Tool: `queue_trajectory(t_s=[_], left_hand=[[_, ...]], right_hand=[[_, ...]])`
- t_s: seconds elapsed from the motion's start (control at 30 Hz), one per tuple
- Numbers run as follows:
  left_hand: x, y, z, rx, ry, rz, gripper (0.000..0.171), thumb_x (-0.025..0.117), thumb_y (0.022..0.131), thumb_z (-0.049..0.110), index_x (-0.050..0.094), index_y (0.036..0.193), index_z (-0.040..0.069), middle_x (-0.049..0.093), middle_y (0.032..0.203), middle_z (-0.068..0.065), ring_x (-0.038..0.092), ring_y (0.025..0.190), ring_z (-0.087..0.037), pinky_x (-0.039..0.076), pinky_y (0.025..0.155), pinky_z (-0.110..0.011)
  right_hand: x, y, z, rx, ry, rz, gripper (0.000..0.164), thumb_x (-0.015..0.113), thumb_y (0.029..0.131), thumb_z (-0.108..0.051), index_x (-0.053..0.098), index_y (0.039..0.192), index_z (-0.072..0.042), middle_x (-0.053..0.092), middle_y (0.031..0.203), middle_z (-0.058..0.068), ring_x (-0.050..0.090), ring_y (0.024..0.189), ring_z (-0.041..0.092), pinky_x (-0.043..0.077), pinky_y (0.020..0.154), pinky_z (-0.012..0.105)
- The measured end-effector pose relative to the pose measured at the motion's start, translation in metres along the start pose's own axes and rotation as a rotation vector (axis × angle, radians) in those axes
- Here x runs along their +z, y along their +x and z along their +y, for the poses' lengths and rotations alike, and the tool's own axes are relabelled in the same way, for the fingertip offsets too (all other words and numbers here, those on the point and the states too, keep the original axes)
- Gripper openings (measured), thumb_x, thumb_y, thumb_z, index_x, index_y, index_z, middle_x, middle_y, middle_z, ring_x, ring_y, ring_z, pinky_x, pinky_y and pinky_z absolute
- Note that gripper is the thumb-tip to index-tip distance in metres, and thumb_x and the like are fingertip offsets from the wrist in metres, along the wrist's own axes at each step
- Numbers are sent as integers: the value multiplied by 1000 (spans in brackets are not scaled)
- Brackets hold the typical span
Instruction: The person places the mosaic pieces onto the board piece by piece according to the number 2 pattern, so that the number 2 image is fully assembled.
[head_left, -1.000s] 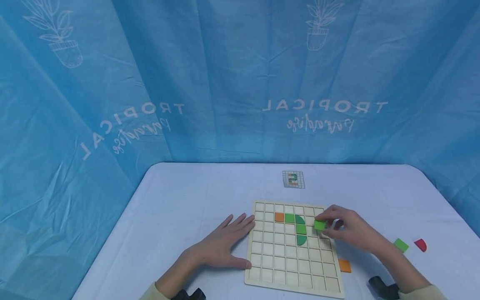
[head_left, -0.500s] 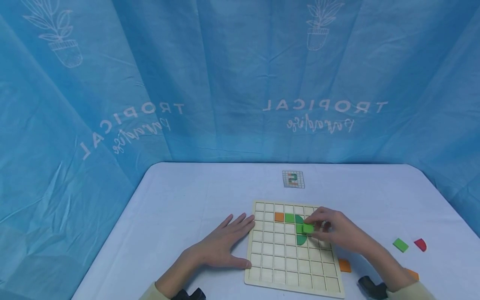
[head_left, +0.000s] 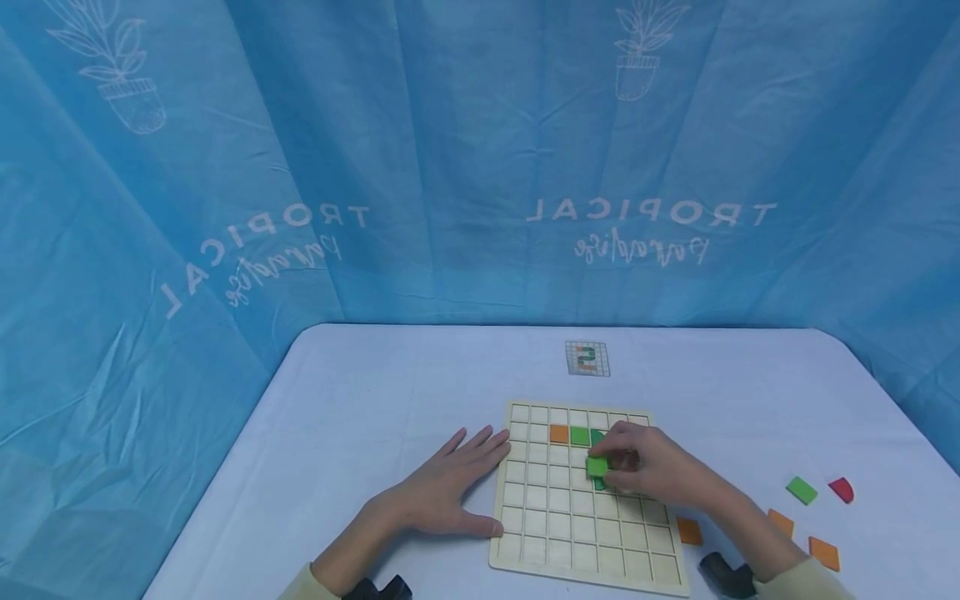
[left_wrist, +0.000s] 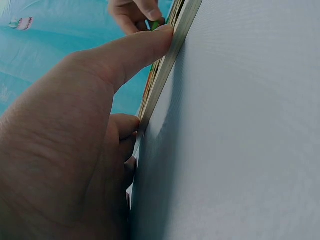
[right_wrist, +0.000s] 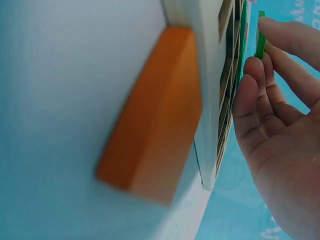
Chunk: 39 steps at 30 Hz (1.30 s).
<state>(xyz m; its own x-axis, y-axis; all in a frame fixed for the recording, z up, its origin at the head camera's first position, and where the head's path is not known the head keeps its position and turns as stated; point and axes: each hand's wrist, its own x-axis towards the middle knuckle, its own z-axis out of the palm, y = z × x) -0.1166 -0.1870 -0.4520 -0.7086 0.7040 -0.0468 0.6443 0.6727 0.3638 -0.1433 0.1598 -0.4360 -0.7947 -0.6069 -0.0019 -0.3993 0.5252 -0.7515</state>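
My right hand (head_left: 656, 468) pinches a light green square tile (head_left: 597, 467) between thumb and fingers, close over the wooden grid board (head_left: 555, 550). In the right wrist view the pinched tile (right_wrist: 260, 35) appears edge-on. Along the board's upper rows sit an orange square tile (head_left: 558, 433), a green square tile (head_left: 580, 436) and a dark green quarter-round tile (head_left: 597, 436). Below, another dark green quarter-round shows only in part; a green tile above it is hidden by the held one. With fingers spread, my left hand (head_left: 450, 490) touches the board's left edge with its fingertips and thumb.
A small pattern card (head_left: 587, 358) lies beyond the board. An orange tile (head_left: 689, 531) rests against the board's right edge. Farther right lie a green tile (head_left: 801, 490), a red quarter-round (head_left: 842, 490) and two orange tiles (head_left: 823, 552). A blue curtain (head_left: 480, 167) hangs behind the table.
My right hand has moved left across the board with the green tile, from its right side to over the dark green pieces. The left hand stays at the board's edge.
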Motion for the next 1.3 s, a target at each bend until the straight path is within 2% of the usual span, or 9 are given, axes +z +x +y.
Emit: queue_trajectory(t_s=[0.27,0.67,0.97,1.3], left_hand=[[0,0,0,-1,-7,1,103,52,80,76,15,156,18,8,160,7,2,146,-15,0,117,-44],[-1,-1,1,3,-12,0,103,53,80,75,16,155,16,9,160,6,2,146,-16,1,117,-44],[-2,-1,1,14,-13,8,102,53,80,74,17,155,16,9,161,6,3,146,-17,1,117,-45],[-1,0,2,-8,-6,-5,104,53,79,76,16,155,16,8,160,7,1,146,-15,1,117,-45]], right_hand=[[4,2,-8,-15,-23,-55,28,76,85,-21,71,112,-21,60,96,-7,54,78,11,51,67,25],[11,7,-10,-57,-112,-60,27,77,83,-19,72,109,-22,60,95,-10,53,72,7,49,61,24],[12,8,-10,-54,-120,-63,29,78,82,-19,71,110,-23,59,97,-11,54,75,9,50,63,23],[12,8,-13,-43,-123,-59,29,79,81,-20,72,109,-22,60,98,-11,55,75,9,50,63,24]])
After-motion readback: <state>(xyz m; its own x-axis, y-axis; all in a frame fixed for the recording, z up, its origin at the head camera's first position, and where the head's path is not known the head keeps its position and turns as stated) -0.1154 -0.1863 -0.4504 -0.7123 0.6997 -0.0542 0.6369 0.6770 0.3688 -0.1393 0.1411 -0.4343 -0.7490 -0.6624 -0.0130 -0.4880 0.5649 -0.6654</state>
